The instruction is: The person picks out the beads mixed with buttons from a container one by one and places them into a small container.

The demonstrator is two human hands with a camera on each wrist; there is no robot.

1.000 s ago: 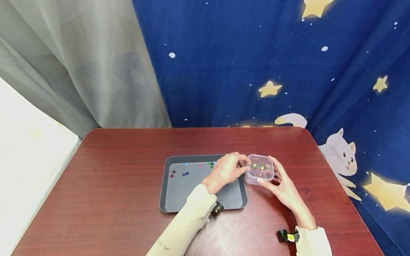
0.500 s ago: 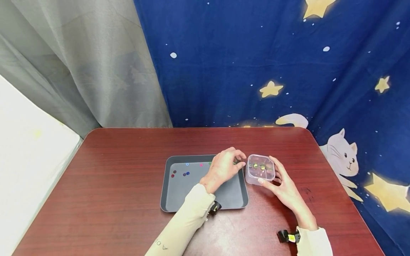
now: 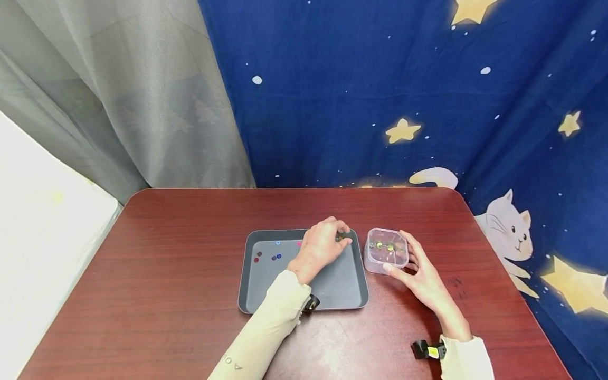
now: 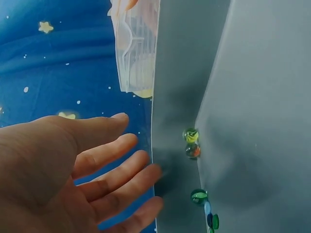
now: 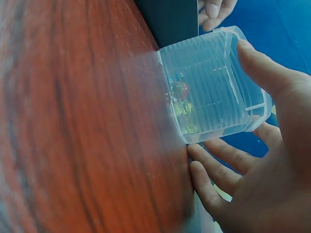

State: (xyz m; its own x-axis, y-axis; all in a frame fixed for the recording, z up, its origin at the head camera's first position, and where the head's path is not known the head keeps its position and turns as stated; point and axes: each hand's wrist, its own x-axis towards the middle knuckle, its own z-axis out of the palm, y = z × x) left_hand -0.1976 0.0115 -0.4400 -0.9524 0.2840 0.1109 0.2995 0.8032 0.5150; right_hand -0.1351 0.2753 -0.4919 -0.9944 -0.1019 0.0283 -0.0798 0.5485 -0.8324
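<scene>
My left hand [image 3: 317, 247] hovers above the far right part of a grey tray [image 3: 304, 290], fingers loosely spread. In the left wrist view nothing shows in its grasp; two touching glass marbles [image 4: 192, 150] and a green marble [image 4: 199, 196] lie along the tray's edge. My right hand [image 3: 425, 282] holds a clear plastic box [image 3: 387, 257] standing on the table just right of the tray, thumb at the near side and fingers round the right side. Several marbles [image 5: 183, 104] sit at the bottom of the box.
Small coloured discs [image 3: 278, 256] lie in the tray's left half, and green and blue ones [image 4: 215, 221] lie near the green marble. The reddish wooden table [image 3: 166, 264] extends around the tray. A blue star-patterned curtain [image 3: 332, 105] hangs behind the table's far edge.
My left hand has moved left, away from the box rim and over the tray's far right corner. The right hand and box stay in place.
</scene>
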